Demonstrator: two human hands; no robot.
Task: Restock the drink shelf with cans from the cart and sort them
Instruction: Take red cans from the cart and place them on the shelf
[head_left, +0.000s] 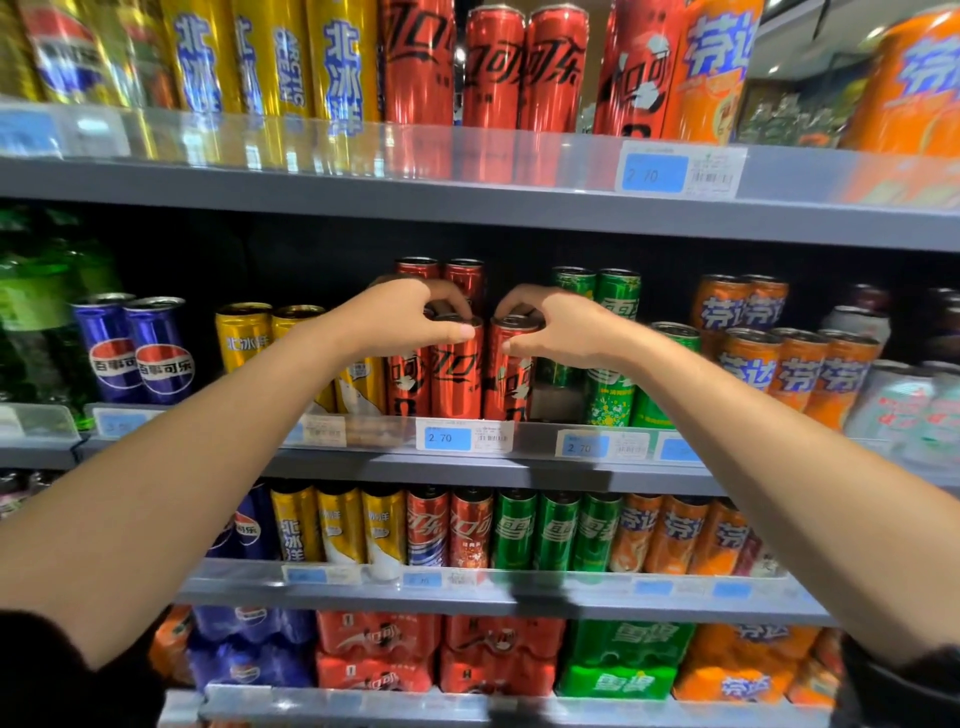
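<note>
Both my hands reach to the middle shelf (467, 467), into the row of red cola cans. My left hand (410, 317) grips the top rim of a red can (457, 374) that stands at the shelf's front. My right hand (550, 327) grips the top of the neighbouring red can (511, 379), just to its right. Both cans stand upright behind the price rail. Two more red cans (441, 275) stand behind them, and another red can (408, 382) sits left of the one under my left hand.
Yellow cans (244, 338) and blue cans (135, 353) stand to the left, green cans (613, 384) and orange cans (800, 374) to the right. The shelves above and below hold several cans; shrink-wrapped packs (498, 654) fill the bottom shelf. The cart is out of view.
</note>
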